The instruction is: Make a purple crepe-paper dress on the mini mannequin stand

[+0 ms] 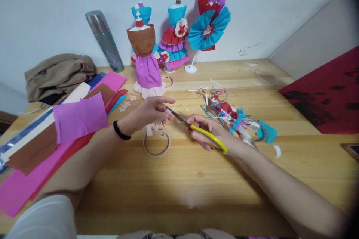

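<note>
Yellow-handled scissors (206,133) in the right hand (217,130) point toward the left hand (151,111).

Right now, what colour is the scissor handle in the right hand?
The scissor handle is yellow; the head view shows it best.

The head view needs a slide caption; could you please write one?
The right hand holds yellow-handled scissors at a small pale scrap in the left hand, with colourful dresses standing behind.
</note>
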Demonstrator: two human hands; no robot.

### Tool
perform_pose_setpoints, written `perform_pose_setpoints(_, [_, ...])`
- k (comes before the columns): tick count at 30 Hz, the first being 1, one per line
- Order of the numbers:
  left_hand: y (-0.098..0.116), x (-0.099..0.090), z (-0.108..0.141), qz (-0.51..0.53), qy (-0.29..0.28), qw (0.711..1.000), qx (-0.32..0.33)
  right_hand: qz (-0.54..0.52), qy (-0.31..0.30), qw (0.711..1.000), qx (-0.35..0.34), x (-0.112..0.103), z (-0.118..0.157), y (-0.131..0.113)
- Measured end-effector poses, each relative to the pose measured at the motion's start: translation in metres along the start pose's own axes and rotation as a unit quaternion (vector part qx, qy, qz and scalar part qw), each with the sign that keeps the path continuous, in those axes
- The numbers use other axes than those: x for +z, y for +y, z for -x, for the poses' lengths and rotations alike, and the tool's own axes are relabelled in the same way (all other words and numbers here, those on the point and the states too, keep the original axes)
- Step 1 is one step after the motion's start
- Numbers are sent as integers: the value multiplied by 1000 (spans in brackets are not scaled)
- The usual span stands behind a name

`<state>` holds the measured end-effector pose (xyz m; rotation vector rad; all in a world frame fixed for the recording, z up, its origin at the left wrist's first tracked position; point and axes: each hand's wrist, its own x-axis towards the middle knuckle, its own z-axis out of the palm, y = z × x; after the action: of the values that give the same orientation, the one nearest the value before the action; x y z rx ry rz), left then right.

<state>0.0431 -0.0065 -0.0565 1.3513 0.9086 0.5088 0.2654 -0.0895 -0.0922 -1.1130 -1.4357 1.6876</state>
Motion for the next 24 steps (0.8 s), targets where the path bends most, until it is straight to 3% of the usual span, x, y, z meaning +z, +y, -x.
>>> perform_pose_setpoints(6, [-3, -4, -4, 20, 8, 1000, 2, 21, 61, 998, -10, -3, 1, -2])
perform_pose_setpoints(9, [-1, -10, -6, 32, 53, 997, 46, 150, 108, 982, -23, -9, 0, -2])
perform_pose_setpoints(12, [5, -19, -6, 43, 115, 987, 101, 382, 100, 919, -2, -10, 0, -3])
perform_pose_setpoints(14, [10, -24, -5, 48, 139, 981, 125, 482, 74, 873, 22, -5, 2, -4])
perform_pose_setpoints(18, [18, -30, -1, 46, 150, 977, 146, 557, 39, 829, 21, 11, 9, -14])
perform_pose_setpoints(21, [23, -29, 2, 45, 149, 976, 152, 627, 24, 776, 57, 19, 12, -24])
perform_pose_setpoints(24, [25, -28, 5, 42, 143, 977, 155, 671, 47, 738, 59, 17, 1, -28])
